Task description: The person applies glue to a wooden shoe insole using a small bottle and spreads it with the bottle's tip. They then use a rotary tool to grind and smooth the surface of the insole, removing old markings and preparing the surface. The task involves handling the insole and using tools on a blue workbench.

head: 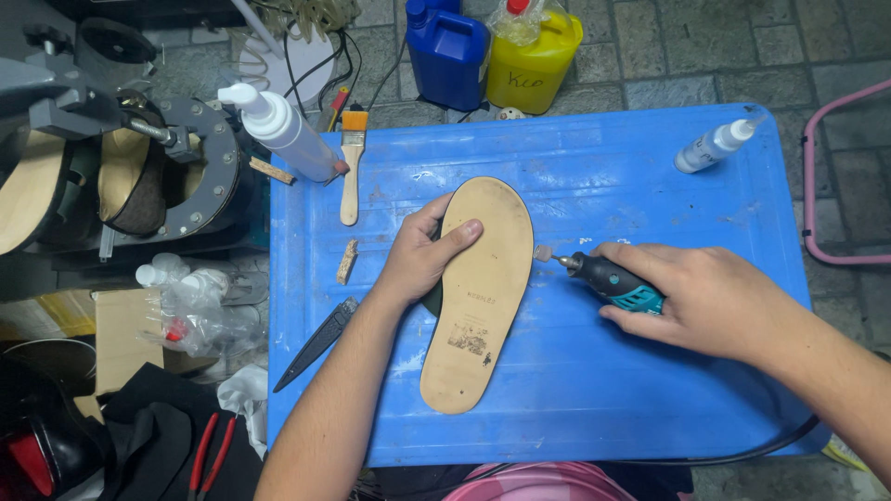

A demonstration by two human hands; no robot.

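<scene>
Closest to the lens, the left hand (pixel 422 258) pins a tan insole (pixel 478 292) flat on the blue board (pixel 650 390), mid-frame, thumb over its top edge. The right hand (pixel 710 301) is wrapped around a rotary tool (pixel 603 276), its small grinding bit right at the insole's right edge. The rim looks barely worked, so I'd guess most edge sanding is left. A brush (pixel 351 167) lies at upper left.

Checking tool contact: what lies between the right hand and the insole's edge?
In the head view, only the rotary tool in the right hand; its small grinding tip reaches the tan insole, steadied by the left hand.
</scene>
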